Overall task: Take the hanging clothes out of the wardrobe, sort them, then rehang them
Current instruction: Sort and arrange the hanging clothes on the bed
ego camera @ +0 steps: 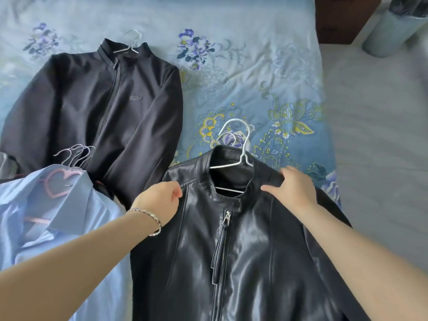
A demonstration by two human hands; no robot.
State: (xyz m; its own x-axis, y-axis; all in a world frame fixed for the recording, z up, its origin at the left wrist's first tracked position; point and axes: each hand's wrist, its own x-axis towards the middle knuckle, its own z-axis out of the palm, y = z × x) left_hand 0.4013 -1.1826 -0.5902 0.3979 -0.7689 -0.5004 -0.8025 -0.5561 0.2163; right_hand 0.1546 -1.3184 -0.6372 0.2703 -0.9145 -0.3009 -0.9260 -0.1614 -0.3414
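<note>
Left hand point(159, 200) and right hand point(291, 186) each pinch a shoulder of the black leather jacket point(250, 251), which lies near on the floral bedspread point(231, 72). A dark zip jacket point(104, 107) lies far left, blue shirts point(58, 228) near left. A white hanger point(242, 156) sits in the leather collar.

Both hands grip the shoulders of a black leather jacket point(243, 246) on a white hanger point(234, 163): the left hand point(162, 200) and the right hand point(294, 188). It lies on a floral bedspread point(243, 72), beside a dark zip jacket point(111, 105) and a light blue shirt point(46, 216).
</note>
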